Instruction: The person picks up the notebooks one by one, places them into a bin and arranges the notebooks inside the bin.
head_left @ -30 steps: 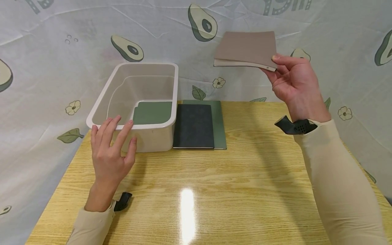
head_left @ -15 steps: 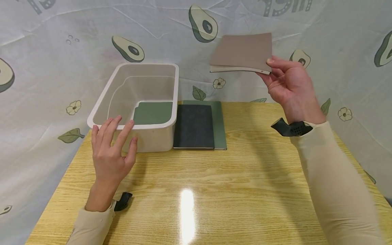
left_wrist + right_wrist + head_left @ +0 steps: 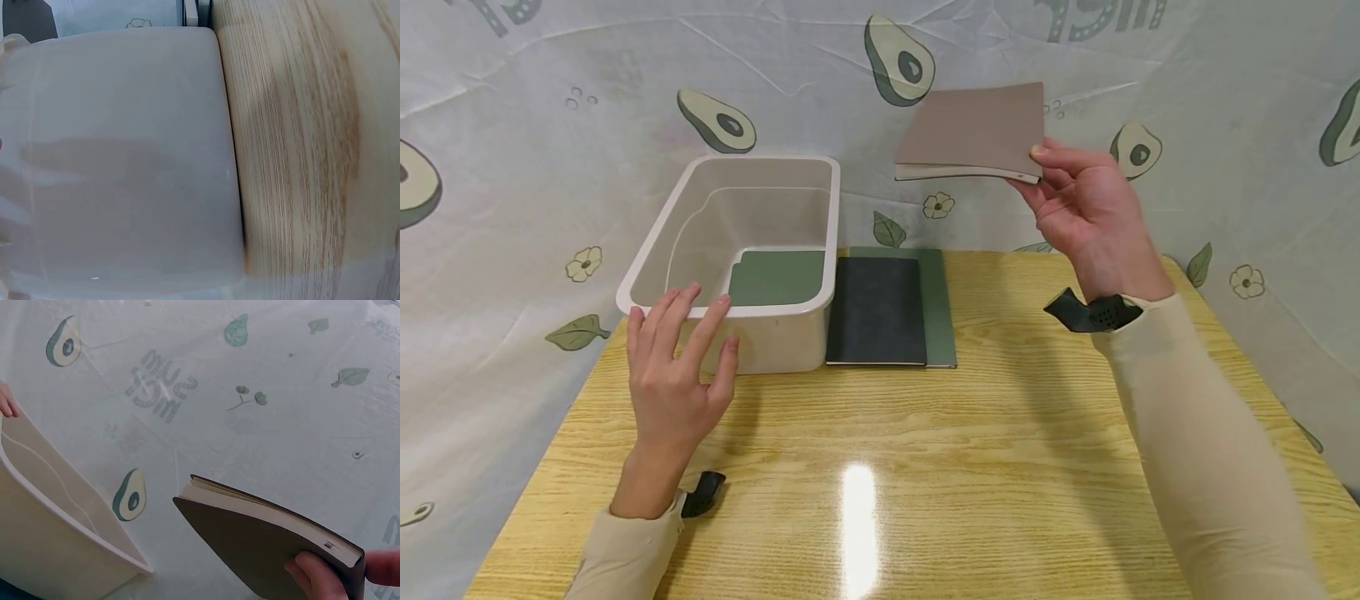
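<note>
Head view, and what a line-up along the back of the wooden table (image 3: 985, 467): a pale plastic tub (image 3: 775, 340) on the left, a green notebook (image 3: 778, 277) lying flat on its floor, and right up beside it a dark notebook (image 3: 878, 310) flat on top of a second green notebook (image 3: 938, 308). The tub's right wall stands up between that stack and the one inside, and a cloth (image 3: 797, 117) of avocados, leaves and flowers hangs behind the lot. And up in the air, look, the taupe notebook (image 3: 973, 127), to the right of the tub, higher than the stack, page edges towards us! The right hand (image 3: 1093, 200) pinches it by a near corner, thumb on the upper cover, fingers tucked beneath; the right wrist view shows the pages parting slightly at the far end. That arm reaches long and forward in its beige sleeve (image 3: 1195, 433), a black wrist device (image 3: 1093, 314) at the cuff. Over on the other side, the left hand (image 3: 677, 383) is spread and relaxed, nothing gripped, fingertips over the tub's near rim; whether its thumb presses the outer wall, I can't tell from here.
</note>
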A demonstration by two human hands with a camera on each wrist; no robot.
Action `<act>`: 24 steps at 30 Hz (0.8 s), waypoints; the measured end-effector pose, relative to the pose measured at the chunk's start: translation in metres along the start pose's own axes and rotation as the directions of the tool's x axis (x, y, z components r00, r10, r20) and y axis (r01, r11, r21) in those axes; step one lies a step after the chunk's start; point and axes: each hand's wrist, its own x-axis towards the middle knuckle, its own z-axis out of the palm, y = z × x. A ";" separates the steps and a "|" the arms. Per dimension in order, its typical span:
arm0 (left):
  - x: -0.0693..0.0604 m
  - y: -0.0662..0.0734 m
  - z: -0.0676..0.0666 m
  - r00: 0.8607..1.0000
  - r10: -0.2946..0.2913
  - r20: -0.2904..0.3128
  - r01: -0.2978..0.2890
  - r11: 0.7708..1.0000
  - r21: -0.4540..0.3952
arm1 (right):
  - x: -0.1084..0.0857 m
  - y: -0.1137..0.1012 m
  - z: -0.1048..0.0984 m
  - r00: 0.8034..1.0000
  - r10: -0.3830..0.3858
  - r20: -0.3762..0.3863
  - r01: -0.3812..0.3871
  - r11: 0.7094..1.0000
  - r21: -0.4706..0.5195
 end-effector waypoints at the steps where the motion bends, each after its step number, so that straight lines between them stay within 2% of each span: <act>1: 0.000 0.000 0.000 1.000 0.000 0.001 0.000 1.000 0.001 | 0.000 0.002 0.001 1.000 0.002 0.000 -0.002 1.000 -0.002; 13: 0.000 0.000 0.000 1.000 0.001 0.003 -0.001 1.000 0.004 | 0.003 0.028 0.015 1.000 0.024 0.014 -0.023 0.999 -0.039; 24: 0.000 -0.001 0.000 1.000 -0.002 0.005 0.002 1.000 0.008 | 0.006 0.057 0.026 0.999 0.014 0.049 -0.007 0.990 -0.139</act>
